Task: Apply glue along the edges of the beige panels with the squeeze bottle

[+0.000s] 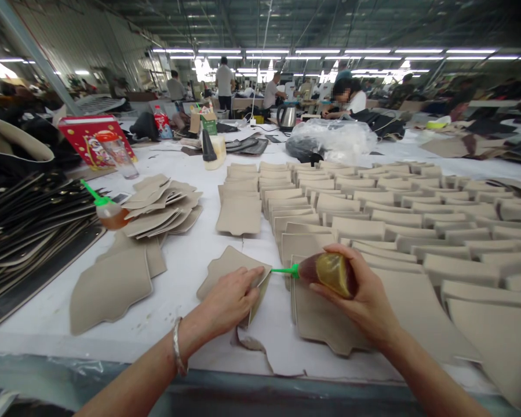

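Note:
My right hand (pixel 360 289) is wrapped round a glue bottle (pixel 325 273), held on its side with amber liquid inside. Its thin green nozzle points left and meets the edge of a beige leather piece (pixel 225 263). On that piece lies my left hand (pixel 232 298), index finger stretched along the edge by the nozzle tip and the other fingers curled over it. The underside of the piece shows below the fingers. Under the right hand rests another flat beige piece (pixel 325 324), partly hidden by the bottle.
Rows of folded beige pieces (pixel 351 229) fill the right. To the left are a loose pile of pieces (pixel 164 208), a second green-tipped bottle (pixel 110 213) and stacked black strips (pixel 25 231). A kettle (pixel 286 117) and plastic wrap (pixel 334 139) stand behind; people work farther back.

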`<state>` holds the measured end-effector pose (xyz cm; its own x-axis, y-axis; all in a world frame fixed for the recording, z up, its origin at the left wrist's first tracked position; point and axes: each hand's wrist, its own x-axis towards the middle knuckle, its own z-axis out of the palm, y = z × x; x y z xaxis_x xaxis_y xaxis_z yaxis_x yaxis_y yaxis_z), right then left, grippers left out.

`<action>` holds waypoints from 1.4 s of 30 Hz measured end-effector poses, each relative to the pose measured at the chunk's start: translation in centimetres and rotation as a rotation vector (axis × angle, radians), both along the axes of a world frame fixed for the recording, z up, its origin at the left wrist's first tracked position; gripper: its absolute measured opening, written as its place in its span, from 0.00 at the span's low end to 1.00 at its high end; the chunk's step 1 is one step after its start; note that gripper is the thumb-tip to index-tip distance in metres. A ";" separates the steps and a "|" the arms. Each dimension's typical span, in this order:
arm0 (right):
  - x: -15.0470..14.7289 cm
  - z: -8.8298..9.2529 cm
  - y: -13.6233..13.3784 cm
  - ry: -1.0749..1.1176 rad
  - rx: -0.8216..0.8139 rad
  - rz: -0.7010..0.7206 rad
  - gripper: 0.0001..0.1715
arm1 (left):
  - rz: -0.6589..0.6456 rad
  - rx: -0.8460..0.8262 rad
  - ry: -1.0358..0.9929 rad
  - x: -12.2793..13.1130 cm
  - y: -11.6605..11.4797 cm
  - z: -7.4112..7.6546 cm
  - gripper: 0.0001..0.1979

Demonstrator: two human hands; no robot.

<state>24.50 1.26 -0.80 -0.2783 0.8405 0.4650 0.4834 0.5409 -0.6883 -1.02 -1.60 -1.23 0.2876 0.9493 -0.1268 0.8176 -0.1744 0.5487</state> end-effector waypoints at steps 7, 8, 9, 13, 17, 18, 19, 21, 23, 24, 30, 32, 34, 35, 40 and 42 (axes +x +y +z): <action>-0.3 0.2 -0.6 -0.001 -0.063 -0.002 0.28 | -0.006 0.003 -0.006 0.1 0.0 0.0 0.25; -0.4 0.3 -0.4 0.002 -0.043 -0.016 0.28 | -0.002 0.004 0.002 0.1 0.0 0.0 0.25; -0.4 0.2 -0.3 0.005 -0.028 -0.028 0.28 | 0.003 0.004 0.009 0.1 0.0 0.0 0.25; -0.4 -0.1 -0.6 0.028 -0.065 -0.055 0.28 | 0.009 0.007 -0.004 0.1 0.0 0.0 0.25; -0.3 -0.5 -1.4 0.086 -0.217 -0.029 0.30 | 0.011 0.006 -0.020 0.1 -0.1 0.1 0.25; -0.4 -0.5 -1.3 0.092 -0.228 -0.034 0.30 | 0.014 0.004 -0.022 0.0 -0.1 0.1 0.25; -0.4 -0.5 -1.2 0.091 -0.222 -0.051 0.30 | 0.015 0.003 -0.024 0.0 -0.1 0.1 0.25; -0.5 -0.5 -1.0 0.087 -0.191 -0.100 0.31 | 0.016 0.003 -0.034 0.0 -0.1 0.1 0.24; -0.6 -0.6 -1.2 0.088 -0.207 -0.118 0.31 | 0.017 0.002 -0.045 0.0 -0.1 0.2 0.24; -0.6 -0.7 -1.5 0.092 -0.242 -0.102 0.31 | 0.016 0.001 -0.050 0.0 -0.1 0.2 0.24; -0.4 -1.3 -3.5 0.126 -0.436 0.033 0.31 | 0.032 0.015 -0.050 0.2 -0.1 0.1 0.25; -0.5 -1.4 -3.6 0.125 -0.413 -0.027 0.32 | 0.037 0.006 -0.053 0.2 -0.1 0.1 0.25; -0.6 -1.4 -3.7 0.121 -0.386 -0.049 0.32 | 0.042 0.000 -0.062 0.1 -0.1 0.1 0.25; -0.7 -1.3 -3.8 0.118 -0.388 -0.029 0.33 | 0.044 0.000 -0.068 0.1 -0.1 0.1 0.25; -0.9 -1.2 -4.5 0.120 -0.459 0.051 0.32 | 0.062 0.011 -0.079 0.1 -0.2 0.1 0.26; -1.0 -1.1 -4.6 0.132 -0.465 0.010 0.32 | 0.071 0.008 -0.085 0.2 -0.3 0.1 0.26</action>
